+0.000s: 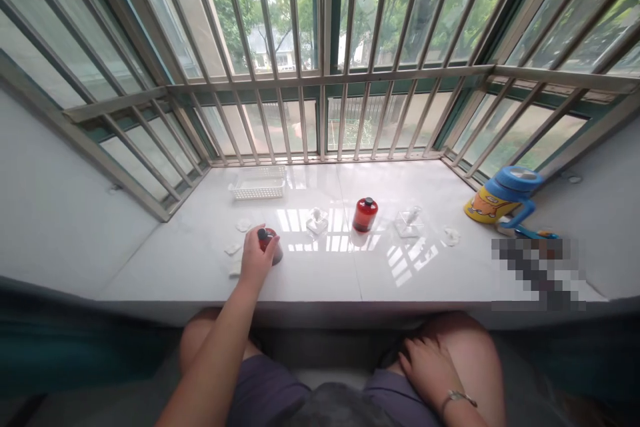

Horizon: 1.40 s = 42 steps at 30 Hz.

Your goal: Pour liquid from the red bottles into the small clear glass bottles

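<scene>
My left hand [256, 257] is closed around a small dark red bottle with a black cap [278, 255], which stands on the white windowsill [320, 280]. Fingers cover part of its upper body. Small white scraps [233, 249] lie just left of this hand. My right hand [431, 365] rests on my right thigh with its fingers stretched out, holding nothing. A second red bottle with a black cap [365, 215] stands upright near the middle of the sill. Clear square-based pieces stand on either side of it, one on the left [317, 221] and one on the right [410, 222].
A white plastic basket [259, 192] sits at the back left. On the right are a blue and yellow mug [503, 195], a small blue item [536, 232] and a pixelated dark patch. Crumpled white material [451, 236] lies nearby. Metal window bars [323, 79] rise behind the sill.
</scene>
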Motion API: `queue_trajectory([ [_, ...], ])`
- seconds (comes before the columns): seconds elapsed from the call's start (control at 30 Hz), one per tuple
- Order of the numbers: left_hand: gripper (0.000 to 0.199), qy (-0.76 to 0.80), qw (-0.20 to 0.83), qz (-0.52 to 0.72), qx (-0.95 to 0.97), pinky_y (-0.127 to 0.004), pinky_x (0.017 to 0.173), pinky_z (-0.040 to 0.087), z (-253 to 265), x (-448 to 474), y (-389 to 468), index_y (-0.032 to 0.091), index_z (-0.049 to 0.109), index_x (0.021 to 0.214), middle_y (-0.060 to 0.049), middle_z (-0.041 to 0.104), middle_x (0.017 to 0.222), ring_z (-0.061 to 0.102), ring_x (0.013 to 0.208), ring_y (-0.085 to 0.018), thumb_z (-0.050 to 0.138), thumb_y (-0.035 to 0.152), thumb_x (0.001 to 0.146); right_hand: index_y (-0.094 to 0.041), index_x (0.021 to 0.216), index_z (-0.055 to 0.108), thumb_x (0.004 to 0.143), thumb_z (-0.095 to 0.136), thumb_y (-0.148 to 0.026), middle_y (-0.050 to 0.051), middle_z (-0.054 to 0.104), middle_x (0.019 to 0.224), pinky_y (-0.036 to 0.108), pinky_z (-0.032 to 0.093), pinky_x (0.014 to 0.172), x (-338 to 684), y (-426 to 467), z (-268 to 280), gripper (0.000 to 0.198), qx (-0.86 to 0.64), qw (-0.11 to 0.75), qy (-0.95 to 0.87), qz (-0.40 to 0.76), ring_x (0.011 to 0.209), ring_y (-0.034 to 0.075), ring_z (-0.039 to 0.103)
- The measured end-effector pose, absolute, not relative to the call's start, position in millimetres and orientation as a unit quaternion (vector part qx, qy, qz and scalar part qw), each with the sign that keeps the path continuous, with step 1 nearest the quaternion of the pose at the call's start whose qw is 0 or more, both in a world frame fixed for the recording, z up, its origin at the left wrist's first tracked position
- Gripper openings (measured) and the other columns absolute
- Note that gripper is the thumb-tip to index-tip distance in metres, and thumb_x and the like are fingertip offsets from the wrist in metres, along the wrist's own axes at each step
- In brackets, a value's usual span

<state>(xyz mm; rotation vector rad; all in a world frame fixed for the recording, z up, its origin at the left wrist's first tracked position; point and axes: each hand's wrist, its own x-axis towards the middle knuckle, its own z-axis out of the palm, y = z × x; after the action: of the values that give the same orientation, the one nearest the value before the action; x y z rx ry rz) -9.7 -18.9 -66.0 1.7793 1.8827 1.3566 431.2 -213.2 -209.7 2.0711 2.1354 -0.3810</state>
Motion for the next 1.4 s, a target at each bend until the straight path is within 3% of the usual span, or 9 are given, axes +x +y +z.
queue_trajectory([
  [0.1,0.085,0.658,0.123,0.451,0.590,-0.054,0.125,0.043,-79,-20,-21,0.020,0.044,0.155,-0.019,0.052,0.159,0.051,0.148,-0.038,0.074,0.066,0.089,-0.025,0.102,0.082,0.099,0.052,-0.034,0.014,0.081,0.108,0.063,0.029,0.120,433,-214,-213,0.031,0.685,0.064,0.714,-0.127,0.114,0.038,0.070],
  [0.23,0.060,0.713,0.120,0.445,0.528,-0.047,0.122,0.047,-90,-59,-20,0.022,0.043,0.157,-0.016,0.055,0.159,0.054,0.149,-0.031,0.028,0.059,0.111,-0.026,0.101,0.082,0.099,0.051,-0.034,0.012,0.081,0.107,0.065,0.031,0.119,435,-214,-215,0.032,0.680,0.058,0.720,-0.126,0.111,0.038,0.072],
  [0.3,0.057,0.736,0.106,0.424,0.517,-0.051,0.122,0.046,-88,-82,-11,0.021,0.051,0.150,-0.017,0.061,0.153,0.056,0.146,-0.032,0.019,0.050,0.112,-0.026,0.101,0.082,0.099,0.050,-0.034,0.012,0.081,0.106,0.064,0.032,0.118,435,-214,-215,0.032,0.678,0.056,0.722,-0.125,0.111,0.038,0.072],
  [0.43,0.035,0.735,0.105,0.334,0.580,-0.051,0.125,0.042,-82,-115,24,0.018,0.073,0.121,-0.016,0.074,0.132,0.062,0.137,-0.033,0.050,0.041,0.106,-0.027,0.099,0.082,0.099,0.051,-0.033,0.011,0.081,0.104,0.063,0.033,0.118,435,-212,-214,0.032,0.677,0.057,0.722,-0.133,0.109,0.037,0.073],
  [0.6,0.035,0.730,0.094,0.242,0.633,-0.056,0.115,0.050,-87,-127,57,0.016,0.072,0.120,-0.011,0.073,0.129,0.067,0.126,-0.028,0.069,0.046,0.102,-0.028,0.098,0.081,0.098,0.050,-0.033,0.011,0.082,0.103,0.061,0.033,0.118,436,-212,-213,0.031,0.673,0.056,0.724,-0.142,0.108,0.036,0.073],
  [0.87,0.034,0.733,0.023,0.189,0.653,-0.046,0.124,0.040,-92,-134,44,0.016,0.071,0.128,-0.018,0.065,0.147,0.057,0.141,-0.032,0.052,0.022,0.100,-0.028,0.102,0.081,0.101,0.046,-0.034,0.011,0.082,0.104,0.060,0.033,0.117,438,-214,-213,0.036,0.665,0.059,0.730,-0.146,0.108,0.036,0.073],
  [1.1,0.031,0.728,0.016,0.146,0.669,-0.041,0.102,0.053,-85,-136,1,0.021,0.074,0.097,-0.014,0.077,0.107,0.070,0.107,-0.030,0.045,0.031,0.100,-0.028,0.102,0.080,0.102,0.044,-0.035,0.010,0.082,0.105,0.060,0.034,0.115,436,-210,-214,0.037,0.659,0.067,0.734,-0.148,0.108,0.035,0.073],
  [1.27,0.031,0.698,0.020,0.151,0.699,-0.042,0.114,0.049,-82,-131,-30,0.022,0.073,0.113,-0.014,0.074,0.126,0.065,0.125,-0.030,0.044,0.028,0.100,-0.026,0.103,0.080,0.102,0.046,-0.034,0.011,0.082,0.106,0.056,0.037,0.111,436,-209,-215,0.035,0.655,0.070,0.736,-0.155,0.107,0.034,0.074],
  [1.4,0.026,0.688,0.027,0.156,0.708,-0.044,0.107,0.054,-90,-117,-61,0.024,0.073,0.103,-0.013,0.076,0.113,0.069,0.113,-0.031,0.048,0.031,0.100,-0.026,0.100,0.080,0.103,0.045,-0.034,0.010,0.082,0.104,0.056,0.037,0.110,437,-209,-217,0.036,0.652,0.067,0.739,-0.155,0.106,0.035,0.074],
])
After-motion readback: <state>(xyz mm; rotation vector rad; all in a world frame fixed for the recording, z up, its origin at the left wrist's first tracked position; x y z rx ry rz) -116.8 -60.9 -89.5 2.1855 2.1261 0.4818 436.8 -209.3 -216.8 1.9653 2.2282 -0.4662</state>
